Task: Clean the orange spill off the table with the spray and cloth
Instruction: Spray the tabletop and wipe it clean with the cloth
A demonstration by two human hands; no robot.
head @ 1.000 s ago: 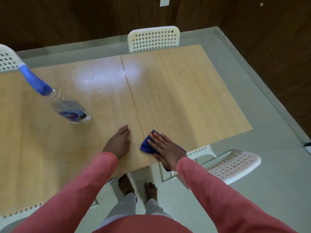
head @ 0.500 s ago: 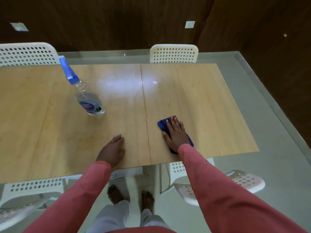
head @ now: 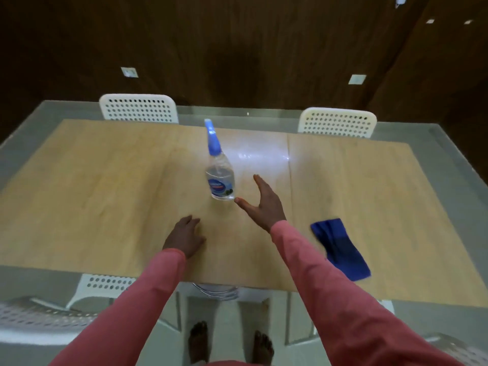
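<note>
As right hand point(head: 264, 204) spreads wide beside upright spray bottle point(head: 219, 178), we judge grab intended; left hand point(head: 184, 235) flat, empty, bracing on table point(head: 105, 196); blue cloth point(head: 340, 248) parked near right edge; we see no orange spill.

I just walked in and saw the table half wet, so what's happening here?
A person in pink sleeves is standing at the light wooden table. Their right hand is open and reaching toward the clear spray bottle with a blue nozzle, close beside it but not gripping it. Their left hand rests flat on the tabletop. The folded blue cloth lies by itself near the right front edge. No orange spill is clearly visible; there is only a shiny patch behind the bottle.
</note>
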